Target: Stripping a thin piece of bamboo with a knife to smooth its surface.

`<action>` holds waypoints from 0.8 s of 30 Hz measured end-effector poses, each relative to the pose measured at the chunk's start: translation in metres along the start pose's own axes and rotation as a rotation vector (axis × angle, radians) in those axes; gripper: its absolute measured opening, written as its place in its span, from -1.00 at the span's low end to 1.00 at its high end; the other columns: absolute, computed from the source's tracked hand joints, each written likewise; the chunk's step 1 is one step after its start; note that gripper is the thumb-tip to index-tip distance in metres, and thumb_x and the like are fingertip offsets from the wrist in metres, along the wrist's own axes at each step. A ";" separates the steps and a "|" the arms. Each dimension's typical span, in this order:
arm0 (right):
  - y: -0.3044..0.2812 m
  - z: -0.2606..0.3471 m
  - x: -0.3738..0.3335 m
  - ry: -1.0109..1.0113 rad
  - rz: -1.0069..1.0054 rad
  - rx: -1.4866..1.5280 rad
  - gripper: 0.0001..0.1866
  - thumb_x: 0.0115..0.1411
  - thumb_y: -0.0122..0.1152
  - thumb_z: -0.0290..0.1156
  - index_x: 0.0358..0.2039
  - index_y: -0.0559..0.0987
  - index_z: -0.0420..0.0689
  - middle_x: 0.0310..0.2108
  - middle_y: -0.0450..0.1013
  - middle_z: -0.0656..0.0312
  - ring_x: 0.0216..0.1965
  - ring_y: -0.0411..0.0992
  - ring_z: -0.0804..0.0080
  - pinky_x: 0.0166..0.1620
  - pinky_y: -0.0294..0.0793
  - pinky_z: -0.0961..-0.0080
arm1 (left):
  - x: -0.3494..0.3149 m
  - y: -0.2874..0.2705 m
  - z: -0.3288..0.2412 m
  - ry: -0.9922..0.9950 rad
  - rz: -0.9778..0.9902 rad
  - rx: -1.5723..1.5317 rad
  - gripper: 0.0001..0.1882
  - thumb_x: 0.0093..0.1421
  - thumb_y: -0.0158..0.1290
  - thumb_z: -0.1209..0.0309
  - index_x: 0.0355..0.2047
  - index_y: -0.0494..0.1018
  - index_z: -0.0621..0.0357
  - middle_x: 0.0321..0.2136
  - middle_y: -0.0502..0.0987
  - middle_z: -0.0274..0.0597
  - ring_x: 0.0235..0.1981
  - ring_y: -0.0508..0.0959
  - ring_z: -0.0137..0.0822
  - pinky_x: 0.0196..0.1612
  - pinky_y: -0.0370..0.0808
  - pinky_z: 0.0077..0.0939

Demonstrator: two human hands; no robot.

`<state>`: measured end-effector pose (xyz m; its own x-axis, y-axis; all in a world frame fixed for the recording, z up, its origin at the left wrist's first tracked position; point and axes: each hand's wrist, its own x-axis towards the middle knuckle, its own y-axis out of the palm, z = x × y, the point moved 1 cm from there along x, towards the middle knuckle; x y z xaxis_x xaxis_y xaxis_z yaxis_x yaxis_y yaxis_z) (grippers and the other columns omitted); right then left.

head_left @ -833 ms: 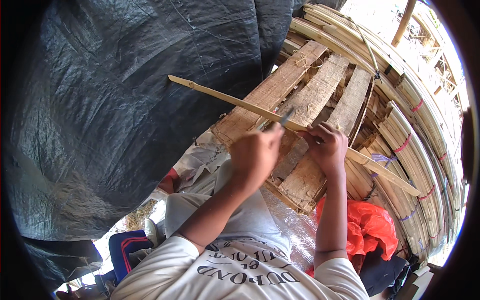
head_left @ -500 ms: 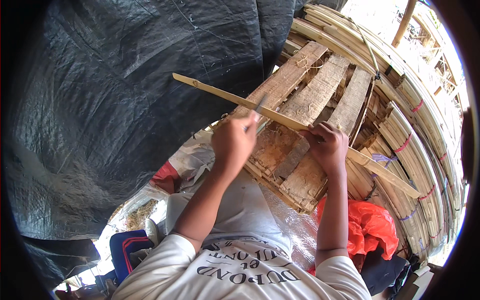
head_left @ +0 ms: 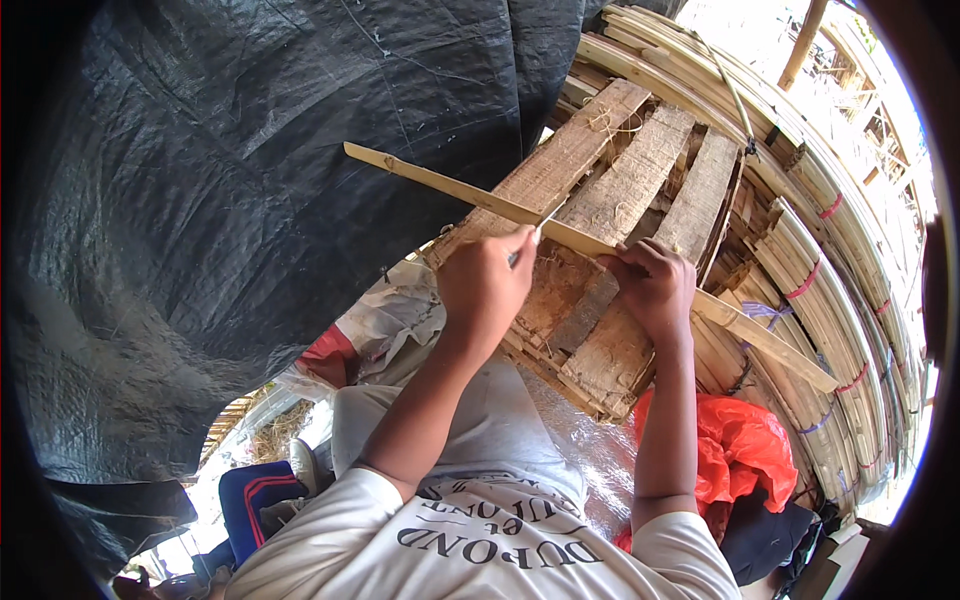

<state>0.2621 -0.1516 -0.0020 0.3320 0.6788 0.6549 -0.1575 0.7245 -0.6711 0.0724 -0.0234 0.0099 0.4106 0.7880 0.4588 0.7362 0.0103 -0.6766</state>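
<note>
A long, flat bamboo strip [head_left: 445,182] slants across a rough wooden slatted bench [head_left: 632,165], its left end sticking out past the bench. My right hand [head_left: 655,285] is closed around the strip right of its middle, and the strip's other end [head_left: 765,340] runs out to the lower right. In my closed left hand [head_left: 488,285] is a small knife [head_left: 543,221]. Its thin blade stands against the strip, left of my right hand; the fist hides most of the handle.
Bundles of split bamboo strips [head_left: 800,265], tied with coloured bands, curve along the right. A black tarpaulin [head_left: 250,200] hangs at the left. Near my right forearm lies a red plastic bag [head_left: 745,450]. Wood shavings [head_left: 608,122] lie on the bench slats.
My left hand has moved slightly right with the knife, and the blade has turned and shifted along the strip toward my right hand. The right hand and strip have hardly moved.
</note>
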 end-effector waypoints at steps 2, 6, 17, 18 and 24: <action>0.000 0.000 0.000 -0.018 -0.012 -0.002 -0.79 0.09 0.57 -0.24 -0.44 0.71 -0.07 -0.51 0.59 0.26 -0.53 0.57 0.22 -0.45 0.48 0.32 | -0.006 -0.002 0.002 0.000 0.052 -0.005 -0.76 0.33 0.27 0.17 -0.16 0.77 0.00 -0.55 0.65 -0.04 -0.58 0.68 -0.08 -0.54 0.48 -0.27; -0.002 0.002 0.002 0.015 0.026 -0.011 -0.80 0.08 0.57 -0.24 -0.43 0.72 -0.06 -0.48 0.61 0.26 -0.53 0.58 0.24 -0.44 0.50 0.33 | 0.004 -0.006 0.006 -0.020 0.010 -0.080 -0.80 0.32 0.27 0.19 -0.16 0.78 -0.06 -0.56 0.67 -0.06 -0.63 0.65 -0.17 -0.56 0.46 -0.30; 0.001 0.004 0.002 0.011 -0.023 -0.005 -0.75 0.01 0.62 -0.26 -0.51 0.69 -0.11 -0.52 0.59 0.22 -0.54 0.55 0.22 -0.41 0.51 0.33 | -0.010 0.013 0.007 0.178 0.044 -0.071 -0.73 0.35 0.23 0.15 -0.18 0.77 0.03 -0.59 0.65 -0.04 -0.65 0.65 -0.16 -0.59 0.48 -0.30; 0.000 0.002 -0.001 0.028 -0.001 -0.012 -0.77 0.04 0.60 -0.24 -0.46 0.71 -0.09 -0.50 0.60 0.24 -0.53 0.57 0.23 -0.42 0.51 0.33 | -0.002 0.009 0.013 0.105 -0.007 -0.112 -0.75 0.36 0.23 0.16 -0.19 0.77 0.01 -0.61 0.64 -0.05 -0.65 0.65 -0.15 -0.59 0.48 -0.29; -0.001 0.002 0.000 0.027 0.009 -0.005 -0.79 0.07 0.58 -0.22 -0.42 0.73 -0.06 -0.49 0.61 0.26 -0.52 0.59 0.26 -0.43 0.51 0.33 | -0.019 0.016 -0.009 0.261 -0.012 0.037 -0.79 0.38 0.19 0.19 -0.25 0.77 -0.08 -0.67 0.59 -0.12 -0.69 0.60 -0.19 -0.63 0.45 -0.29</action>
<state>0.2602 -0.1521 -0.0006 0.3553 0.6818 0.6394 -0.1556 0.7177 -0.6788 0.0814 -0.0442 -0.0046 0.5304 0.6020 0.5970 0.7236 0.0455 -0.6887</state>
